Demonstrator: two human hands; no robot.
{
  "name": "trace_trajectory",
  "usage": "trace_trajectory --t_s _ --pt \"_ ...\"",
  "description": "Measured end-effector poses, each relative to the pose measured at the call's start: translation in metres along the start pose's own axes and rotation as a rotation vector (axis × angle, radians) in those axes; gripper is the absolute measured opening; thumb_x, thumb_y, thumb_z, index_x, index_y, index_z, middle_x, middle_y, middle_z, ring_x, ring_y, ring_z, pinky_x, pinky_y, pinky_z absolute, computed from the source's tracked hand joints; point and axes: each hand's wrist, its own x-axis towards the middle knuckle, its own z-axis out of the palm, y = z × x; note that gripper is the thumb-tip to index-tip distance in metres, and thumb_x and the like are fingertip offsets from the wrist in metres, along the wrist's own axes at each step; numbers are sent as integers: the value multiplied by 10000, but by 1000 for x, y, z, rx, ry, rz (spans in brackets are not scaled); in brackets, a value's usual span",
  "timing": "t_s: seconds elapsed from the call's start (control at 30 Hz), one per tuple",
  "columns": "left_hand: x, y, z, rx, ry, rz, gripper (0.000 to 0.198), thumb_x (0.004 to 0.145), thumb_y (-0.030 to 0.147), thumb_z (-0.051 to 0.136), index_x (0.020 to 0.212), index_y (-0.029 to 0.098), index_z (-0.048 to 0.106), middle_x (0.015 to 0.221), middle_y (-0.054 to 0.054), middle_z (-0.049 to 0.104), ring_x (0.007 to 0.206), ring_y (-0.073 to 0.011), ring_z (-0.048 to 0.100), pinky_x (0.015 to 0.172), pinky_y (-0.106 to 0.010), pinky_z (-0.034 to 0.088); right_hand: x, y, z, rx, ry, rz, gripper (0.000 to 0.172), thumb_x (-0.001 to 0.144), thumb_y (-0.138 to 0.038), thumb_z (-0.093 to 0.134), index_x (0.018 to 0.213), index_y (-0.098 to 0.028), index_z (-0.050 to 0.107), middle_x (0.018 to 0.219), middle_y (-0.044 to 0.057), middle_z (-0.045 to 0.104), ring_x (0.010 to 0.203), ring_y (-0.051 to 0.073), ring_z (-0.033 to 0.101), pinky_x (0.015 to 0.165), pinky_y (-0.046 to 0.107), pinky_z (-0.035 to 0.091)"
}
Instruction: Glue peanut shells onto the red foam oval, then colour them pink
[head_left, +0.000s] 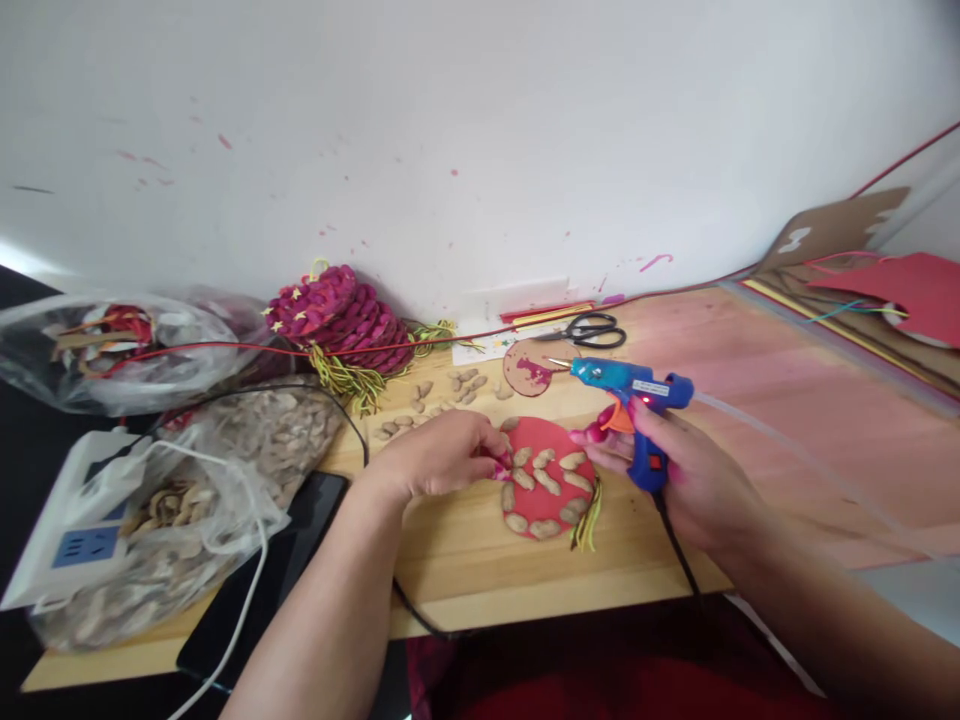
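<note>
My right hand (667,450) is wrapped around a blue hot glue gun (626,380), its metal nozzle pointing left and a red light lit on its body. A clear glue stick (780,430) trails out of the gun's back. On the table lies a red gourd-shaped card (551,500) with peanuts (547,482) along its rim and in rows across the middle; yellow-green tassel threads (589,520) stick out at its lower right. My left hand (454,455) has its fingers pinched together at the card's left edge; what they hold, if anything, is hidden.
Loose peanuts (469,382), a stained round disc (529,368) and black-handled scissors (595,330) lie behind the card. Purple tasselled ornaments (341,320) are stacked back left. Farther left are bags of peanuts (262,440), a power strip (82,520) and a phone (262,580). Cables cross the table.
</note>
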Motion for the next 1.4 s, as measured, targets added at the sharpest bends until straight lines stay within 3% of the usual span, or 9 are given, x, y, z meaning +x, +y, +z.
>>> trace_trajectory --t_s 0.17,0.23,0.37,0.53,0.7,0.93,1.13,1.23,1.4 --pt "-8 -1 -11 39 -5 -106 208 851 324 593 833 233 779 731 19 718 661 -148 598 643 -246 411 2 -2 6 55 32 57 222 816 -372 738 905 -169 738 818 89 797 823 255 785 807 343 640" --pt "-19 -7 -24 124 125 -237 249 858 361 576 789 209 760 699 6 700 652 -155 584 616 -257 385 -2 -1 5 99 95 72 175 845 -336 704 890 -170 733 819 86 796 835 252 786 839 334 635" --pt "-50 -23 -43 432 403 -669 250 861 355 538 825 215 742 749 -46 711 699 -211 607 611 -305 353 -8 5 -10 102 163 78 134 853 -308 699 846 -179 736 807 88 796 839 259 788 870 316 630" --pt "-60 -31 -29 499 340 -777 185 818 290 544 853 233 716 903 -84 748 853 -262 662 665 -325 389 -6 13 -26 113 162 80 137 812 -328 750 867 -203 740 828 68 794 830 252 787 831 290 644" --pt "-48 -34 -16 543 329 -844 199 813 261 534 883 235 718 943 -98 758 897 -274 684 659 -328 407 -3 17 -24 58 199 -5 336 588 -371 905 807 -190 725 733 25 759 687 225 772 721 267 667" --pt "-50 -28 -16 575 324 -801 218 828 275 521 868 210 726 915 -113 758 889 -290 685 675 -348 413 -6 16 -21 54 137 -49 410 540 -470 936 792 -210 744 699 2 737 620 172 741 614 198 638" --pt "-33 -1 -17 554 320 -504 178 791 236 584 871 213 742 921 -83 741 889 -262 664 754 -344 445 -8 10 -16 52 164 -24 494 432 -471 972 768 -198 735 663 6 723 604 176 721 559 213 601" --pt "-20 5 -8 566 252 -379 175 774 166 590 862 202 737 929 -94 731 930 -269 652 808 -352 455 -9 10 -18 53 137 -5 459 495 -477 953 784 -197 733 699 6 728 646 165 723 581 205 585" --pt "-17 -2 4 497 198 -354 181 799 129 584 894 195 723 936 -92 728 902 -264 654 771 -348 455 -9 11 -20 39 110 0 410 558 -485 928 770 -197 727 691 3 721 653 144 716 583 171 557"
